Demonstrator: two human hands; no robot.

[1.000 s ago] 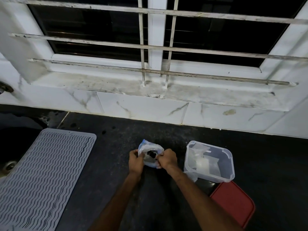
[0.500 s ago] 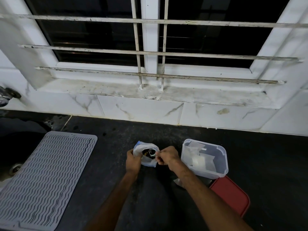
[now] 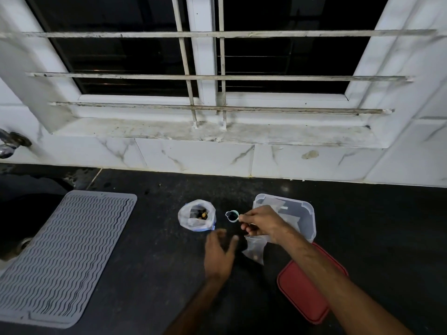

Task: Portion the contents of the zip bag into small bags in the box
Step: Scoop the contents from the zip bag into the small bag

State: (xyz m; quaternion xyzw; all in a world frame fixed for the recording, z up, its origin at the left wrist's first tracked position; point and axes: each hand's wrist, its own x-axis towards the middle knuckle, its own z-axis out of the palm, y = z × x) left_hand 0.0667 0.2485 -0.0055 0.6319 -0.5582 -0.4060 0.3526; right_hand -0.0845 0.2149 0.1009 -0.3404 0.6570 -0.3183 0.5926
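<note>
Scooping step, I judge: the clear, blue-sealed zip bag (image 3: pixel 196 215) stands open on the black counter (image 3: pixel 157 257), and the right hand (image 3: pixel 262 226) pinches a small white scoop (image 3: pixel 232 216) just beside it. The left hand (image 3: pixel 219 255) — fingers loose, empty — should next hold open the small clear bag (image 3: pixel 255 249) by the clear plastic box (image 3: pixel 312 218).

Grey with a pattern of wavy ridges on the drying mat (image 3: pixel 65 252), black on the countertop (image 3: pixel 150 274), white with thin grey veins on the wall tiles (image 3: pixel 193 157). Whitish clear plastic with a blue edge on the zip bag (image 3: pixel 196 215), dark and yellow-brown pieces inside; whitish on the small scoop (image 3: pixel 232 216), dark inside. Clear on the box (image 3: pixel 310 221) and the small bag (image 3: pixel 255 250), red on the lid (image 3: pixel 304 296).
</note>
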